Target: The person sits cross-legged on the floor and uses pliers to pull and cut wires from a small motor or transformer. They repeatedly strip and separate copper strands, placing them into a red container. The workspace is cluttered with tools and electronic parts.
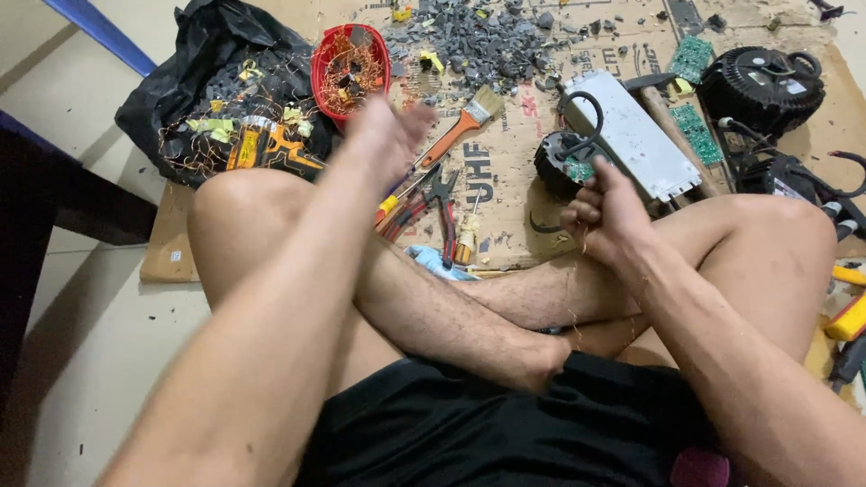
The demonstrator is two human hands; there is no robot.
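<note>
- We sit cross-legged on the floor, bare legs over a sheet of cardboard (505, 194) strewn with tools and scrap
- Our left hand (390, 133) is stretched forward and blurred, just beside the red bowl (327, 56) of tangled copper wire (350, 68); we cannot tell whether its fingers are spread or pinching anything
- Our right hand (603, 215) is curled shut, fingers pressed into a loose fist around thin copper strands (586, 242) that trail down toward our leg
- Just beyond the right hand lie a round black coil part (557, 162) and a long grey metal housing (639, 137)
- Between our hands, on the cardboard, rest a paintbrush with an orange handle (462, 122), red-handled pliers (440, 203) and a screwdriver (395, 200)
- A black bag (194, 63) to the left holds more wire and yellow scraps
- A heap of grey plastic fragments (478, 36) lies at the far edge
- Green circuit boards (693, 56) and a black fan casing (762, 86) sit far right
</note>
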